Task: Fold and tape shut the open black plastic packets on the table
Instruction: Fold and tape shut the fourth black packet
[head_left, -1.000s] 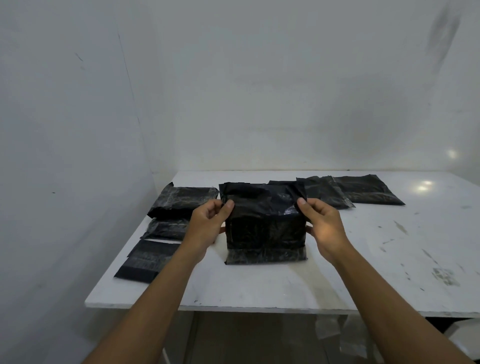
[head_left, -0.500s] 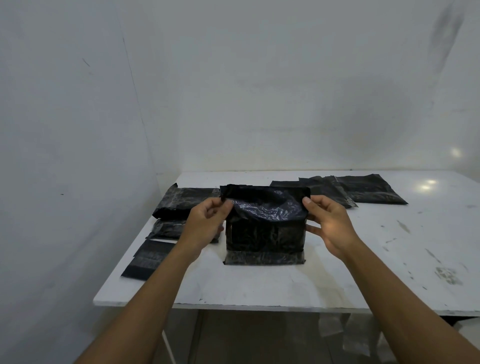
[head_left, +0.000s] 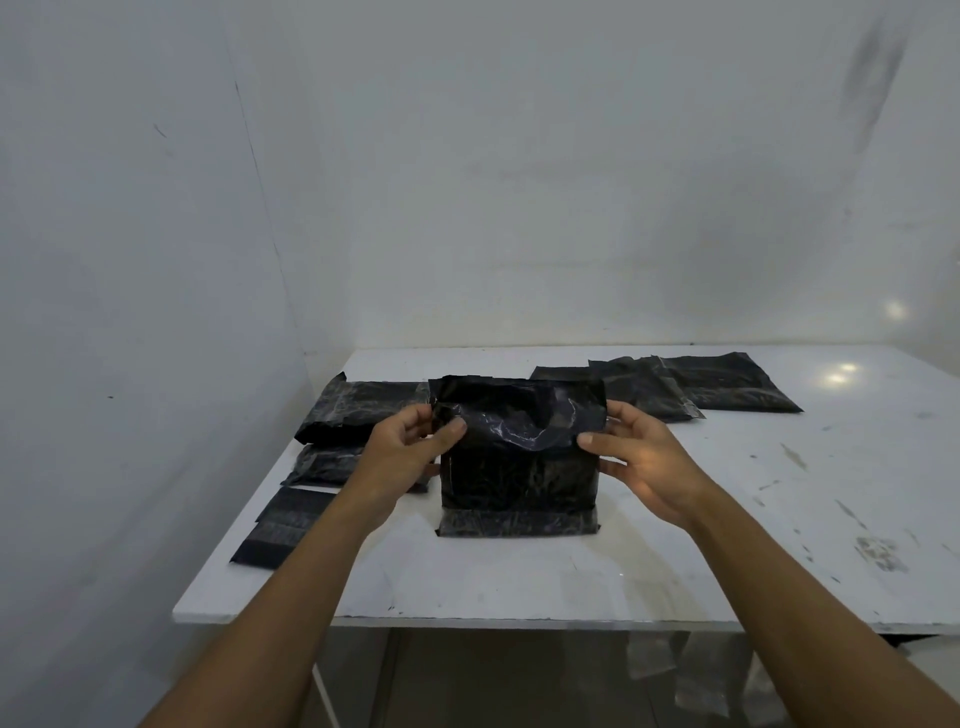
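Black plastic packet (head_left: 517, 467) sits at the centre of the table (head_left: 675, 571), left hand (head_left: 410, 449) and right hand (head_left: 644, 454) each pinching a side of its half-folded top; I would pull both down level, keeping the crease taut

Glossy black is shown by the crinkled plastic packet (head_left: 517, 467); dull white, flecked with grey scuffs, is seen across the flat table (head_left: 779, 519).

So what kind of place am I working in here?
Probably a bare packing workroom. A scuffed white table sits in a corner of plain white walls, and piles of black plastic packets lie at its left and far side. Nothing else is in view.
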